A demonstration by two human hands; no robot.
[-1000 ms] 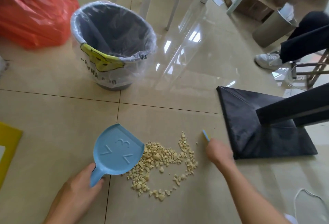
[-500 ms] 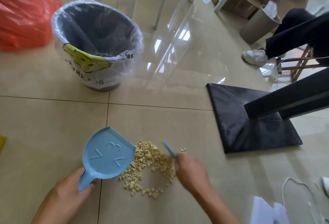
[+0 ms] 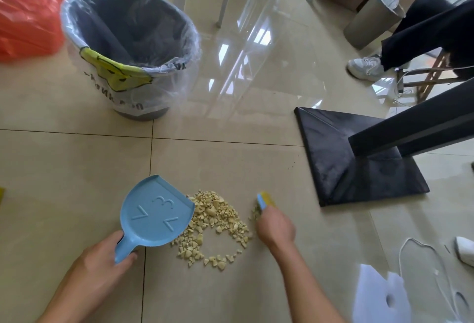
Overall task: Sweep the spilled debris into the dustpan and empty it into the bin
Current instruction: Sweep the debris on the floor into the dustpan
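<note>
A pile of pale yellow debris (image 3: pixel 215 222) lies on the beige tile floor. My left hand (image 3: pixel 102 268) grips the handle of a light blue dustpan (image 3: pixel 156 213), whose open lip touches the pile's left edge; the pan holds nothing. My right hand (image 3: pixel 275 227) is closed around a small blue and yellow brush (image 3: pixel 265 199) at the pile's right edge, blurred by motion. The grey bin (image 3: pixel 128 43), lined with a clear plastic bag, stands beyond the dustpan at upper left.
A black square stand base (image 3: pixel 341 158) with a dark post sits to the right. A red plastic bag (image 3: pixel 25 12) lies left of the bin. A seated person's leg and white shoe (image 3: pixel 364 67) are at far right. White cable and paper (image 3: pixel 379 294) lie lower right.
My right hand swept the brush left into the pile, then drew back to its right edge. The debris is gathered closer to the dustpan. The view shifted a little.
</note>
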